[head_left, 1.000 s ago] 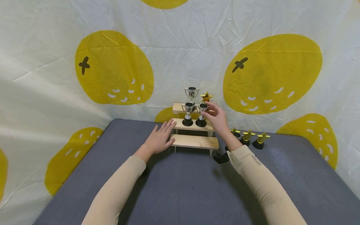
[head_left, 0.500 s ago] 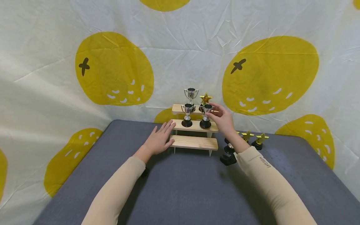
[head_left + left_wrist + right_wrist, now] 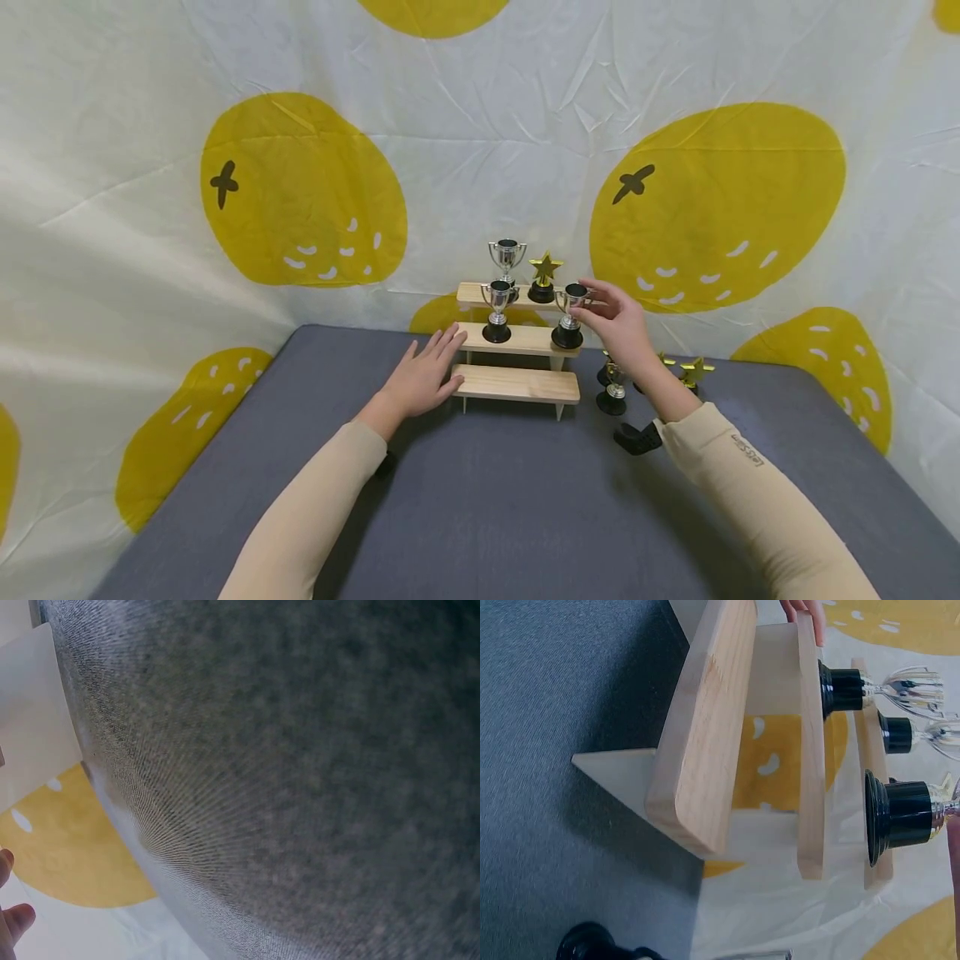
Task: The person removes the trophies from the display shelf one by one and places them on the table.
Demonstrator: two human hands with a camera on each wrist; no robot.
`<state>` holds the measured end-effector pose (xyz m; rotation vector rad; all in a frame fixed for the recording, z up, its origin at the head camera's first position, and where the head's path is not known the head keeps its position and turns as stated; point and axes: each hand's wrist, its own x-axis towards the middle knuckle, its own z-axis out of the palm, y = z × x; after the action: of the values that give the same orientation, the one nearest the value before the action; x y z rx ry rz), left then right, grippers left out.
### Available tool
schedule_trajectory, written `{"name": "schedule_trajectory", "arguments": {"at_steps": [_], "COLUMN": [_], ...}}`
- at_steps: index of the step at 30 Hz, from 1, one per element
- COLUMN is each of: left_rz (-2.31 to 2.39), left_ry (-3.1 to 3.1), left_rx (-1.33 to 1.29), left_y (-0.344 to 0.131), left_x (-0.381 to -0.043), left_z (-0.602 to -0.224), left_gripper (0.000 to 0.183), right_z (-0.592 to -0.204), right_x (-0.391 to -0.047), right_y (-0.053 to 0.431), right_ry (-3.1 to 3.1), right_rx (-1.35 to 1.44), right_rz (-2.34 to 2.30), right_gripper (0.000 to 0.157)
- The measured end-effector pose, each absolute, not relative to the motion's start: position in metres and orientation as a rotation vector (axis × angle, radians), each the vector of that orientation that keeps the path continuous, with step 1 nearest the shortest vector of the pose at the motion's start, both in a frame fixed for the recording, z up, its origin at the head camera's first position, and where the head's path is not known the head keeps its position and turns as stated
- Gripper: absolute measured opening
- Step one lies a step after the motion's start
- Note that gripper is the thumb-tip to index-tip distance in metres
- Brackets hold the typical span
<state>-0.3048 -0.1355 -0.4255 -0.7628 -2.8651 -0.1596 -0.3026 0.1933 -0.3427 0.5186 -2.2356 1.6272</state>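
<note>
My right hand (image 3: 621, 327) pinches a small silver trophy cup (image 3: 567, 336) by its bowl, at the right end of the middle shelf (image 3: 536, 339). In the right wrist view, the cup's black base (image 3: 907, 814) is raised off that shelf board. My left hand (image 3: 420, 377) rests with straight fingers against the shelf's left end. Another silver trophy cup (image 3: 497, 327) stands on the left of the middle shelf. On the top shelf (image 3: 471, 292) are a silver trophy cup (image 3: 507, 255) and a gold star trophy (image 3: 545, 272). The left wrist view shows only fingertips (image 3: 16, 921).
The wooden bottom shelf (image 3: 517, 383) bears nothing. Right of the stand, a silver trophy cup (image 3: 612, 402) and several gold star trophies (image 3: 696, 372) stand on the grey table (image 3: 480, 500), partly behind my right forearm. A patterned cloth (image 3: 480, 167) hangs behind.
My right hand has carried the silver trophy cup rightward, away from the other cup on the middle shelf, uncovering the star trophy behind. The left hand keeps its place.
</note>
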Motion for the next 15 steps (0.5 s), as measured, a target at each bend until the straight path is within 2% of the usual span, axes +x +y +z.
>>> {"name": "schedule_trajectory", "arguments": {"at_steps": [15], "left_rz": [-0.151], "left_ry": [-2.864], "left_rx": [-0.76], "left_y": [-0.136], "left_x": [-0.306], "left_z": [-0.427], "left_gripper": [0.075], "right_z": [-0.342], "right_x": [-0.285], "right_y": [0.225], "right_ry": [-2.263], "right_rx": [0.439], "right_rz": [1.599], "right_gripper": [0.054]}}
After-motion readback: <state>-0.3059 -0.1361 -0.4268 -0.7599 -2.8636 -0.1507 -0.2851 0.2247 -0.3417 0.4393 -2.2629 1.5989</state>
